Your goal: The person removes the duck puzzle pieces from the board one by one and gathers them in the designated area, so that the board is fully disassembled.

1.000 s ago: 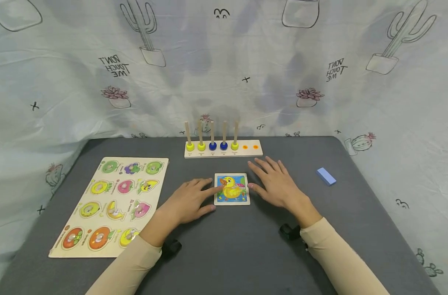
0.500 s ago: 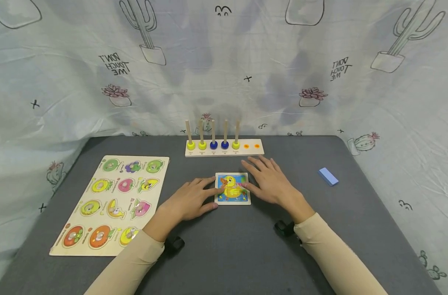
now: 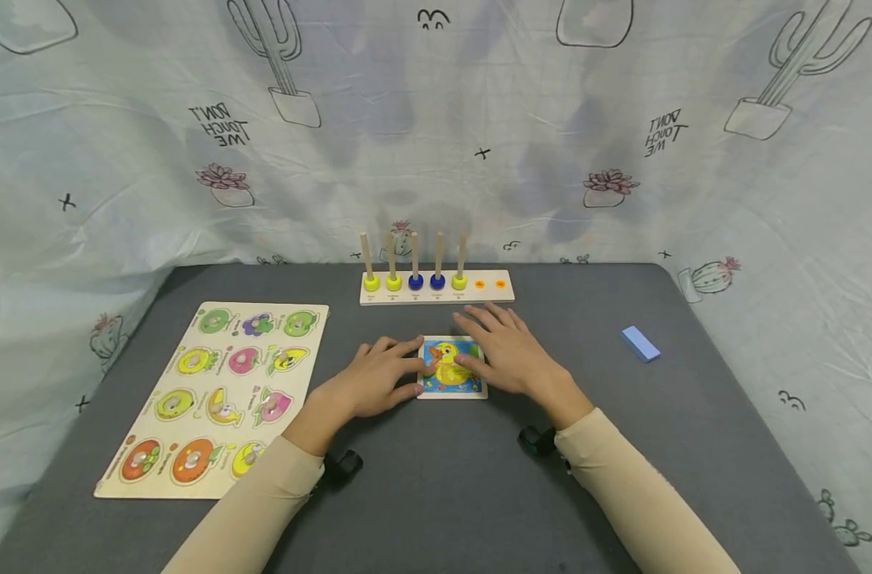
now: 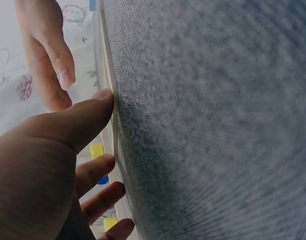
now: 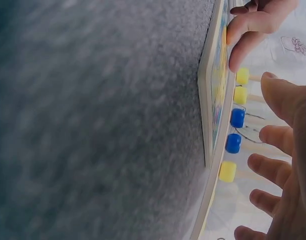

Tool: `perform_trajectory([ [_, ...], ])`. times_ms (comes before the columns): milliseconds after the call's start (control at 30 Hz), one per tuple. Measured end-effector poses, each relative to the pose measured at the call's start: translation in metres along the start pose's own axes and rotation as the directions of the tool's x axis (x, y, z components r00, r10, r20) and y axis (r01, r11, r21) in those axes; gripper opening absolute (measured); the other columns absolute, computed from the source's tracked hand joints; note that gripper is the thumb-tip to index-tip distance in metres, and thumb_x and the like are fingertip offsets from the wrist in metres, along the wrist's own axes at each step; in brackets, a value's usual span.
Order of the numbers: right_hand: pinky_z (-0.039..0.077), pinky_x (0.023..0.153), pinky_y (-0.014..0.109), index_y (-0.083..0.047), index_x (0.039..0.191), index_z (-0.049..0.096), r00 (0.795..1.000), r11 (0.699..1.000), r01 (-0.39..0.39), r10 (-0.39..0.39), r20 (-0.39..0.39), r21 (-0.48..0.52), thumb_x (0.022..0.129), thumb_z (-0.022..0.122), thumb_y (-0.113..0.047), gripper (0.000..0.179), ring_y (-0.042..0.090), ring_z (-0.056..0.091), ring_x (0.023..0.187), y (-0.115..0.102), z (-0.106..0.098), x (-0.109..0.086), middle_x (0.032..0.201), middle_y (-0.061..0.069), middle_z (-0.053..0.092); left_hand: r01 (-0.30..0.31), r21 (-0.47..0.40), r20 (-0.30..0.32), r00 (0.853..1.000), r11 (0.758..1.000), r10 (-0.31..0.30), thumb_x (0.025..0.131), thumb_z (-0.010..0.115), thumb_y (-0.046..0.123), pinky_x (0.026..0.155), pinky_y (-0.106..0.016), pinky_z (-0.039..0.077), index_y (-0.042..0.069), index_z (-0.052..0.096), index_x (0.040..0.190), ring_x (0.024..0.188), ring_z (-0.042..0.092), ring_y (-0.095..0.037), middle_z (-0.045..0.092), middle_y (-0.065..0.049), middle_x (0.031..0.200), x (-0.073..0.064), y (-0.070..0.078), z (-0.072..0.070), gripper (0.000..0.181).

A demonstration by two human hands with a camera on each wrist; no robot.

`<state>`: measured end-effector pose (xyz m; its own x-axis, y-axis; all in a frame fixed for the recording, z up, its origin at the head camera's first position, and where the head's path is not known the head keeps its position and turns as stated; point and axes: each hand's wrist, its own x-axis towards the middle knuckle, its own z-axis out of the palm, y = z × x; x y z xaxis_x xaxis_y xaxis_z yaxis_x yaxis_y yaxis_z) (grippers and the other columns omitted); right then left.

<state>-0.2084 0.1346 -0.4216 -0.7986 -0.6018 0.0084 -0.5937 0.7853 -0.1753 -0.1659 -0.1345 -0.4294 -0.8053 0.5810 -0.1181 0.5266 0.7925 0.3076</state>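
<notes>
A small square duck puzzle (image 3: 446, 376), with a yellow duck on blue and a pale wooden border, lies flat on the grey table. At its left side is my left hand (image 3: 370, 379), its fingers and thumb touching the border and the picture's left edge. In the left wrist view that thumb (image 4: 95, 112) lies along the puzzle's pale edge. My right hand (image 3: 509, 352) hovers palm down over the puzzle's right side, fingers spread and covering part of the picture. The right wrist view shows a gap between the right fingers (image 5: 272, 170) and the puzzle board (image 5: 206, 95).
Behind the puzzle stands a peg board (image 3: 436, 298) with yellow and blue rings on its upright pegs. A large wooden fruit puzzle (image 3: 214, 375) lies to the left, partly under the left forearm. A light blue block (image 3: 640, 344) lies at the right. A patterned cloth (image 3: 436, 127) hangs behind the table.
My right hand has moved left, from beside the puzzle to over its right part. The left hand stays at the left edge, its fingers shifting slightly. The puzzle stays in place.
</notes>
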Motion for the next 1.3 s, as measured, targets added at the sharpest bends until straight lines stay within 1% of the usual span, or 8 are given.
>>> perform_trajectory([
  [167, 0.022, 0.119, 0.064, -0.024, 0.161, 0.036, 1.0, 1.0, 0.026, -0.026, 0.007, 0.006, 0.104, 0.053, -0.055, 0.068, 0.041, 0.023, 0.154, -0.002, 0.0, 0.006, 0.167, 0.007, 0.032, -0.003, -0.042, -0.002, 1.0, 0.999, 0.003, 0.103, 0.062, 0.043, 0.103, -0.059, 0.033, 0.034, 0.065, 0.138, 0.143, 0.037, -0.034, 0.028, -0.006, 0.169, 0.001, -0.001, 0.001, 0.037],
  [367, 0.029, 0.113, 0.068, -0.028, 0.158, 0.043, 0.995, 0.994, 0.091, -0.093, 0.034, 0.058, 0.106, 0.055, -0.044, 0.055, 0.041, 0.024, 0.153, 0.002, 0.001, 0.014, 0.166, 0.009, 0.033, 0.015, -0.097, 0.003, 1.0, 0.995, -0.015, 0.102, 0.063, 0.044, 0.101, -0.057, 0.03, 0.037, 0.065, 0.137, 0.145, 0.032, -0.034, 0.026, -0.003, 0.17, 0.002, -0.006, 0.003, 0.036],
  [567, 0.029, 0.114, 0.066, -0.027, 0.15, 0.055, 0.985, 0.979, 0.159, -0.165, 0.042, 0.127, 0.107, 0.057, -0.035, 0.044, 0.042, 0.03, 0.15, 0.009, 0.004, 0.021, 0.162, 0.013, 0.038, 0.03, -0.117, 0.015, 0.999, 0.993, -0.028, 0.1, 0.064, 0.045, 0.099, -0.057, 0.028, 0.04, 0.065, 0.135, 0.145, 0.031, -0.034, 0.025, -0.001, 0.17, 0.002, -0.009, 0.004, 0.035],
  [700, 0.028, 0.115, 0.065, -0.028, 0.146, 0.06, 0.982, 0.974, 0.164, -0.175, 0.067, 0.154, 0.106, 0.058, -0.035, 0.04, 0.041, 0.03, 0.15, 0.011, 0.005, 0.023, 0.162, 0.013, 0.039, 0.032, -0.12, 0.021, 0.999, 0.992, -0.03, 0.1, 0.065, 0.046, 0.099, -0.057, 0.029, 0.041, 0.066, 0.133, 0.146, 0.03, -0.035, 0.025, 0.0, 0.17, 0.005, -0.008, 0.005, 0.034],
  [833, 0.03, 0.115, 0.064, -0.028, 0.143, 0.063, 0.978, 0.969, 0.183, -0.197, 0.074, 0.163, 0.106, 0.059, -0.033, 0.038, 0.041, 0.033, 0.149, 0.011, 0.006, 0.026, 0.16, 0.014, 0.041, 0.039, -0.121, 0.02, 0.999, 0.992, -0.037, 0.099, 0.066, 0.047, 0.1, -0.057, 0.028, 0.041, 0.065, 0.132, 0.146, 0.03, -0.034, 0.026, 0.0, 0.17, 0.007, -0.007, 0.005, 0.034],
  [1033, 0.035, 0.113, 0.06, -0.028, 0.139, 0.067, 0.967, 0.962, 0.234, -0.245, 0.066, 0.14, 0.107, 0.058, -0.024, 0.033, 0.037, 0.039, 0.146, 0.006, 0.006, 0.032, 0.158, 0.012, 0.045, 0.053, -0.129, 0.008, 0.999, 0.99, -0.052, 0.097, 0.068, 0.047, 0.098, -0.056, 0.027, 0.041, 0.066, 0.131, 0.145, 0.031, -0.034, 0.027, -0.003, 0.169, 0.003, -0.01, 0.006, 0.034],
  [1133, 0.036, 0.113, 0.059, -0.028, 0.139, 0.066, 0.966, 0.963, 0.238, -0.249, 0.076, 0.124, 0.108, 0.056, -0.022, 0.034, 0.037, 0.039, 0.146, 0.004, 0.006, 0.035, 0.158, 0.011, 0.046, 0.053, -0.135, 0.003, 0.999, 0.989, -0.053, 0.097, 0.067, 0.048, 0.097, -0.054, 0.027, 0.041, 0.066, 0.13, 0.145, 0.031, -0.033, 0.026, -0.003, 0.17, 0.002, -0.012, 0.006, 0.034],
  [1300, 0.036, 0.113, 0.06, -0.027, 0.14, 0.066, 0.965, 0.964, 0.232, -0.245, 0.095, 0.134, 0.108, 0.057, -0.025, 0.034, 0.037, 0.038, 0.146, 0.003, 0.005, 0.038, 0.158, 0.011, 0.045, 0.054, -0.136, 0.004, 0.999, 0.989, -0.054, 0.098, 0.066, 0.048, 0.098, -0.055, 0.027, 0.041, 0.066, 0.131, 0.145, 0.031, -0.032, 0.026, -0.002, 0.17, 0.002, -0.012, 0.005, 0.034],
])
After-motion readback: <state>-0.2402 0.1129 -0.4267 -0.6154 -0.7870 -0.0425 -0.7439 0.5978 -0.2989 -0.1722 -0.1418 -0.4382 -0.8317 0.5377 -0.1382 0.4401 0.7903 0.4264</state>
